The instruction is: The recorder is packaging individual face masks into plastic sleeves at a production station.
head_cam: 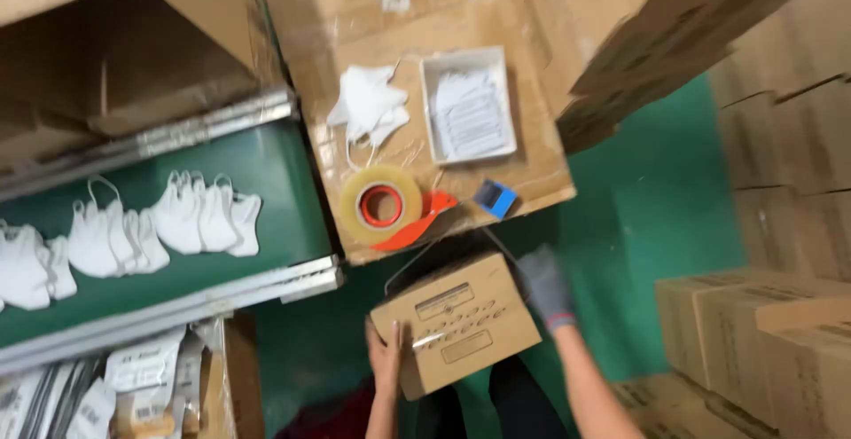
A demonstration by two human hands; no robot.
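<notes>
- Green floor [656,199], cardboard-topped table [532,173] in the upper centre.
- Small carton [456,324] lies lower centre, long axis tilted.
- Left hand [384,359] presses its lower-left side, fingers flat.
- Gloved right hand [545,286] clasps its right end.

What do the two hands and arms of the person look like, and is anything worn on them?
The right hand wears a grey knitted glove with a thin reddish band at the cuff. The left hand is bare, with no glove. Both forearms are uncovered, with no sleeves visible. No watch, ring or bracelet can be made out, though the picture is blurred.
</notes>
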